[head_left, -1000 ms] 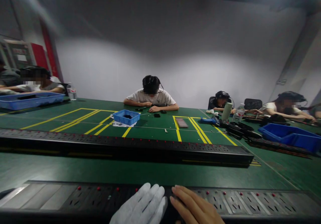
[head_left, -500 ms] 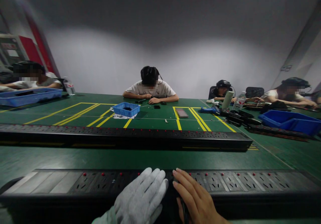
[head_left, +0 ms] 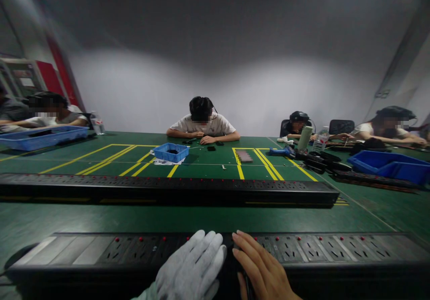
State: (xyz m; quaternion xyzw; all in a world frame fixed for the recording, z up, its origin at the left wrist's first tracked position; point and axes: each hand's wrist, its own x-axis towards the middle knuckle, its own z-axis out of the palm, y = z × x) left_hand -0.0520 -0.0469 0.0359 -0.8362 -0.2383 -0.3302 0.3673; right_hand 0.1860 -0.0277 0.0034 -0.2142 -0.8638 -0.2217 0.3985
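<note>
A long black power strip [head_left: 322,251], with a row of sockets and red buttons, lies across the near side. My left hand [head_left: 195,268], in a grey-white glove, rests on its middle with the fingers stretched out side by side. My right hand [head_left: 264,264] is bare and lies just right of it, fingers bent over the strip. Between its thumb and fingers shows a thin dark edge of something I cannot make out. The stretch of strip under both hands is hidden.
A second power strip [head_left: 168,191] lies parallel beyond on the green table [head_left: 117,217]. Farther off are a light-blue bin [head_left: 171,153], a dark-blue bin [head_left: 389,168], a long blue tray [head_left: 43,138] and a blue-handled tool [head_left: 282,152]. Several people sit around the table.
The scene has shifted slightly down in the view as the camera tilted up. Both hands keep their places on the near power strip.
</note>
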